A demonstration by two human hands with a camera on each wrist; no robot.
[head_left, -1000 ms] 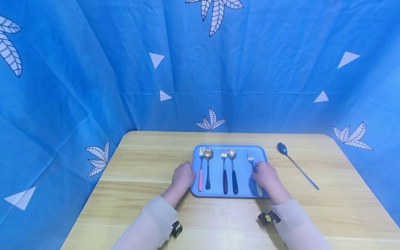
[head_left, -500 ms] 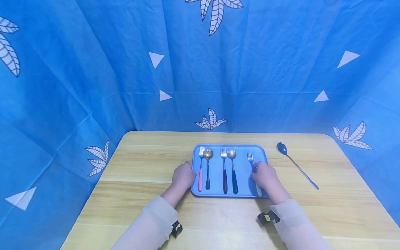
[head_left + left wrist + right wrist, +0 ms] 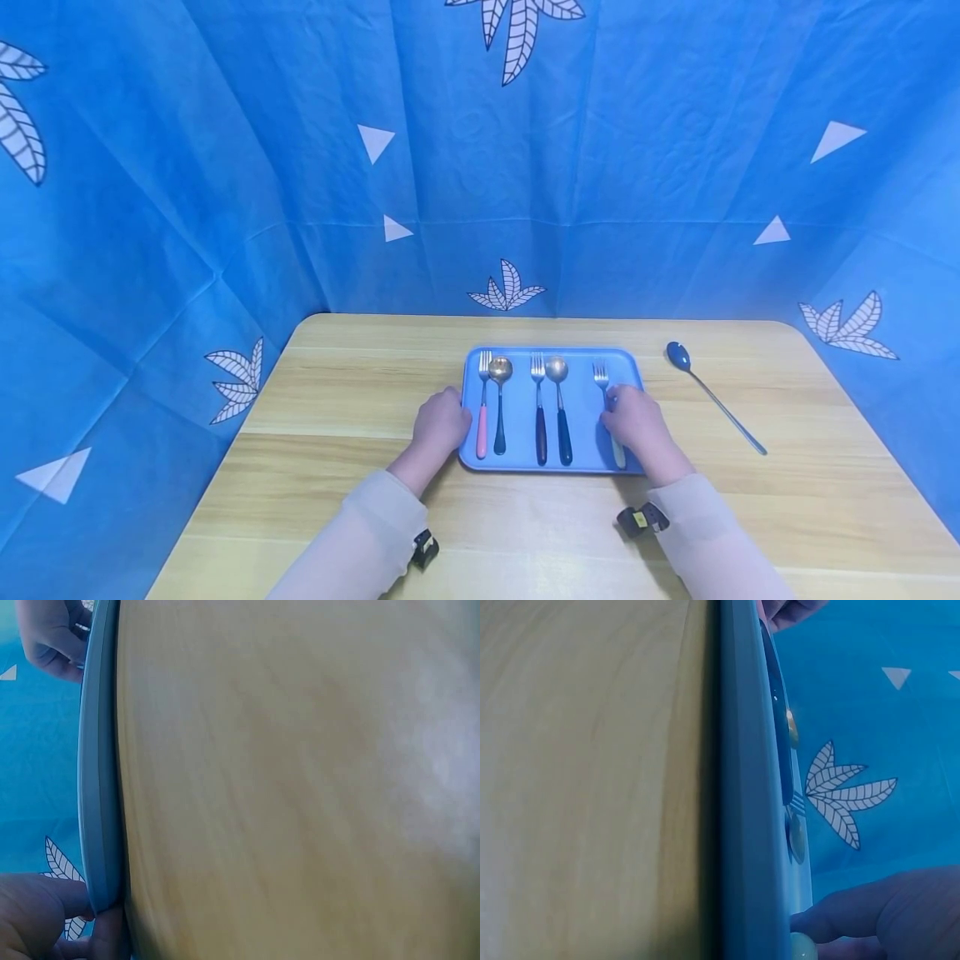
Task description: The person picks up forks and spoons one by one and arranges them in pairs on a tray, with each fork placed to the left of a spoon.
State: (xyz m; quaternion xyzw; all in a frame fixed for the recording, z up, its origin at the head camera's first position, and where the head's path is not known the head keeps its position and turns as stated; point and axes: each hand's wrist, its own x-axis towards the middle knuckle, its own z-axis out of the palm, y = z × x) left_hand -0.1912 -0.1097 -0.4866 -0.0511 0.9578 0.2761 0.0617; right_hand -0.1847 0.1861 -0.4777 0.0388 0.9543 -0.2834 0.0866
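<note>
On the wooden table lies a blue rectangular tray (image 3: 517, 412) bearing forks and spoons. My left hand (image 3: 441, 421) grips its left rim; in the left wrist view, fingers lie on both sides of the rim. Over the tray's right part, my right hand (image 3: 637, 419) pinches a fork (image 3: 602, 377) with a pale handle, tines pointing away. Its rounded handle end (image 3: 804, 946) shows beside the fingers in the right wrist view; the fork's middle is hidden by the hand. To its left lie a dark green-handled spoon (image 3: 564, 437) and a dark brown-handled fork (image 3: 541, 437).
At the tray's left, a pink-handled fork (image 3: 482, 433) lies beside a dark-handled spoon (image 3: 499, 425) with a gold-toned bowl. A long-handled dark spoon (image 3: 716, 398) rests diagonally on the table (image 3: 337, 383), right of the tray. Blue patterned cloth (image 3: 480, 167) hangs behind.
My right hand has shifted slightly left, and the pale handle of the fork has swung a little left, so the fork lies straighter. The left hand and the tray stay put.
</note>
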